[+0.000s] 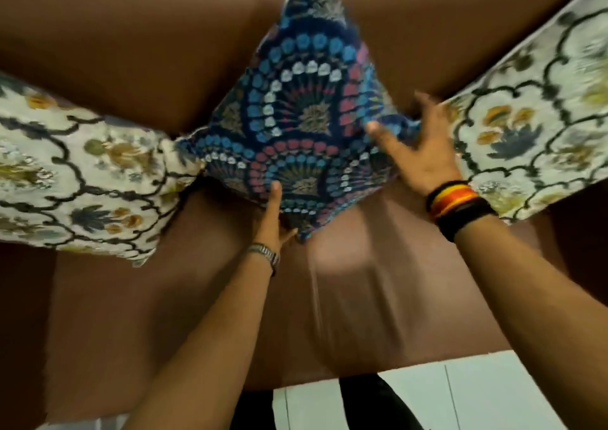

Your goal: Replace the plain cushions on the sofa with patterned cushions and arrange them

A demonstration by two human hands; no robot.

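A blue patterned cushion (306,123) with fan motifs stands on one corner against the brown sofa (131,51) backrest, in the middle. My left hand (274,215) grips its bottom corner from below. My right hand (418,146) holds its right corner, thumb on the front face and fingers behind. A cream floral cushion (82,179) leans at the left, touching the blue one's left corner. Another cream floral cushion (533,127) leans at the right, just behind my right hand. No plain cushion is in view.
The brown seat (345,298) runs below the cushions to its front edge. White floor tiles (493,396) and a dark trouser leg (362,403) show at the bottom. Armrests darken the far left and right.
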